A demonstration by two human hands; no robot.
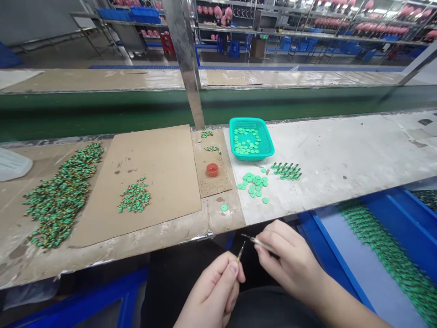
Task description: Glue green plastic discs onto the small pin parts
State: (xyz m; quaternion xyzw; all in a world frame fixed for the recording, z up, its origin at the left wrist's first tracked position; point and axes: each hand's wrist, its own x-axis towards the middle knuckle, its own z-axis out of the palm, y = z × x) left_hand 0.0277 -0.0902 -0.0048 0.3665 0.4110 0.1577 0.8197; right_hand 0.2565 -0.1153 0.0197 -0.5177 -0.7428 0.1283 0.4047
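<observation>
Jutting from the left hand (217,286): slim part (241,252).

no legible text, labels, brands, numbers, signs

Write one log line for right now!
left hand: holds thin part; right hand: holds pen-like tool; red cup: on cardboard; teal basket: holds green discs

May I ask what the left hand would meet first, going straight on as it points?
The left hand and its part would likely meet the tool in the right hand, though depth is unclear.
</observation>
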